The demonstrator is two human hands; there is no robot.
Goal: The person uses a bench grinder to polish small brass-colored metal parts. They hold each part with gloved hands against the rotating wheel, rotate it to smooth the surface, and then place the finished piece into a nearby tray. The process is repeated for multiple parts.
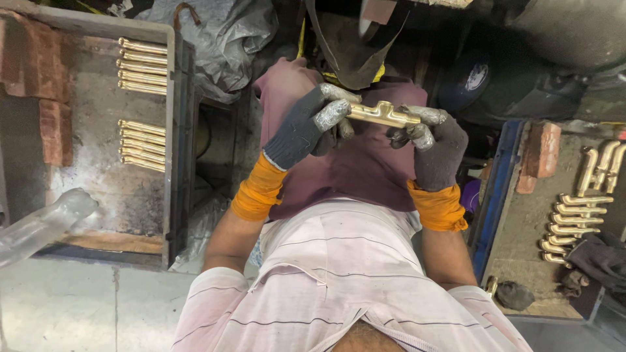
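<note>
Brass, T-shaped, polished pipe fitting (383, 115) sits above my lap, pinched at each end: my grey-gloved left hand (306, 124) grip closed on one end, my right hand (435, 145) on the other.

A brass fitting (383, 115) is held at upper centre between the left hand (312, 124) and right hand (433, 145). Two rows of brass tubes (142, 111) lie on a tray (98, 195) at upper left. Bent brass pipes (577, 215) lie at right, beside a brick (540, 156).
</note>
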